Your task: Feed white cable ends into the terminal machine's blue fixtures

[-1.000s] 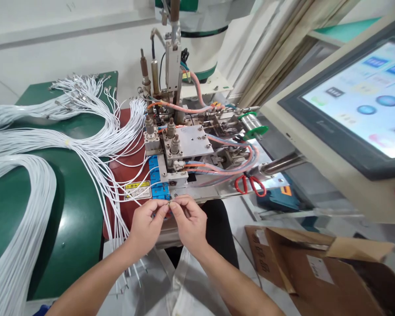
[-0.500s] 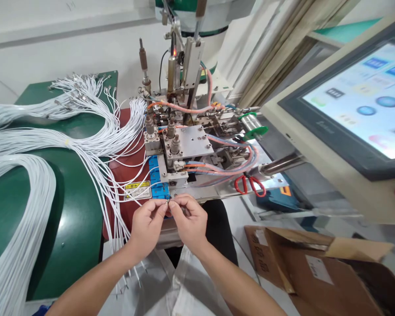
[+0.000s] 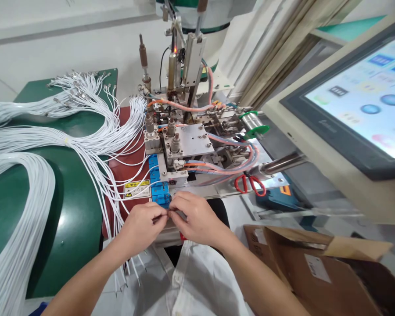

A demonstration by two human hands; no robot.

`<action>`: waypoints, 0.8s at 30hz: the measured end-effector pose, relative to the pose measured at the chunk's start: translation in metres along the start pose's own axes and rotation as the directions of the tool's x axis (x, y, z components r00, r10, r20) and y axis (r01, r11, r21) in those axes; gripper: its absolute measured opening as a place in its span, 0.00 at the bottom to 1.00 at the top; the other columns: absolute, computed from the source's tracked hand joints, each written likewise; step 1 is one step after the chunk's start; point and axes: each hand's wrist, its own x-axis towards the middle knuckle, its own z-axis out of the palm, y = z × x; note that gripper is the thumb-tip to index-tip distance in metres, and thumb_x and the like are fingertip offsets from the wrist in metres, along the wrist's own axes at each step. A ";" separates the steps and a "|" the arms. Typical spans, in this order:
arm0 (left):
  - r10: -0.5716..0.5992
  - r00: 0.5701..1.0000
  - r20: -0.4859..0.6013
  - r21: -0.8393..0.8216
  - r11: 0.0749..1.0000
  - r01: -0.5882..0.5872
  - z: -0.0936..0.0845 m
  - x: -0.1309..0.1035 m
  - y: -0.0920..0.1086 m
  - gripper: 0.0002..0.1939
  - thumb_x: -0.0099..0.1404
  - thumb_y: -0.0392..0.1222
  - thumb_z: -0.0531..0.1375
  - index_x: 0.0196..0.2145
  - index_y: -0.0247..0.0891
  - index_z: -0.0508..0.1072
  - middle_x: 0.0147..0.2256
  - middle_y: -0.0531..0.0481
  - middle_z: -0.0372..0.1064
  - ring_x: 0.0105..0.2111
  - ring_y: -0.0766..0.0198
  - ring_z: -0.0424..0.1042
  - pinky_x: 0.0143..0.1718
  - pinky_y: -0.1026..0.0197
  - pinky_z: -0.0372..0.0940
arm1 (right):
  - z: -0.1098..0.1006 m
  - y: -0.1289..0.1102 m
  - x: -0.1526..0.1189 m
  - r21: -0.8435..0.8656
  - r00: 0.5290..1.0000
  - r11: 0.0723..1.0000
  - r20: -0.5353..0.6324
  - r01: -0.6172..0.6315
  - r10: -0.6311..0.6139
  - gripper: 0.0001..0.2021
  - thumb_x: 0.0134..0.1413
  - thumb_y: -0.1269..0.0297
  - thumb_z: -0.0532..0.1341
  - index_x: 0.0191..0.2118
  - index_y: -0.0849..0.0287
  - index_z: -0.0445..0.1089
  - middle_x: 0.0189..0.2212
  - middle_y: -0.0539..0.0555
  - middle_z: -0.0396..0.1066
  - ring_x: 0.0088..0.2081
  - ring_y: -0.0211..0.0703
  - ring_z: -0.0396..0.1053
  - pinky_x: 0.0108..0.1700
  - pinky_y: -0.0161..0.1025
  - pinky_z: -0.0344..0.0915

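Note:
My left hand (image 3: 143, 224) and my right hand (image 3: 195, 217) meet fingertip to fingertip just in front of the machine's blue clamp blocks (image 3: 158, 186). Both are closed in a pinch. A white cable (image 3: 122, 205) runs up to the back of my left hand and seems to be held in it; its end is hidden by the fingers. What my right thumb and forefinger pinch is too small to make out. Other white cables (image 3: 138, 169) lead from the bundle into the blue blocks, left of the metal plate (image 3: 192, 142).
Bundles of white cables (image 3: 29, 140) lie over the green table (image 3: 72, 219) at left. Red-handled scissors (image 3: 250, 184) and a solder wire spool (image 3: 251, 124) are on the machine's right side. A touchscreen (image 3: 365, 101) overhangs at right, above an open cardboard box (image 3: 316, 272).
Both hands have shifted slightly down towards me and turned palms lower, still pinching together. A tiny metallic bit that showed between the fingertips is now covered.

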 end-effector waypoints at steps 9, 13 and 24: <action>-0.248 0.942 -0.224 -0.293 0.940 0.178 0.021 -0.001 -0.008 0.08 0.59 0.40 0.55 0.30 0.36 0.72 0.27 0.51 0.71 0.26 0.67 0.69 0.28 0.67 0.64 | 0.037 -0.003 -0.007 0.382 0.868 0.889 -0.315 -0.254 0.384 0.11 0.51 0.67 0.56 0.19 0.59 0.63 0.19 0.48 0.62 0.23 0.35 0.59 0.27 0.33 0.57; -0.259 0.947 -0.191 -0.310 0.931 0.192 0.019 -0.002 -0.009 0.09 0.60 0.41 0.55 0.31 0.36 0.73 0.25 0.51 0.70 0.23 0.68 0.68 0.25 0.68 0.63 | 0.032 0.000 -0.007 0.415 0.871 0.872 -0.290 -0.258 0.396 0.07 0.49 0.68 0.57 0.23 0.60 0.67 0.21 0.50 0.65 0.24 0.36 0.61 0.27 0.33 0.58; -0.238 0.959 -0.156 -0.358 0.918 0.170 0.023 -0.001 -0.009 0.14 0.60 0.38 0.54 0.45 0.39 0.68 0.27 0.54 0.69 0.25 0.70 0.69 0.28 0.68 0.64 | 0.035 0.004 -0.006 0.282 0.857 0.936 -0.407 -0.211 0.316 0.05 0.48 0.71 0.59 0.23 0.60 0.68 0.22 0.51 0.67 0.25 0.37 0.64 0.28 0.33 0.61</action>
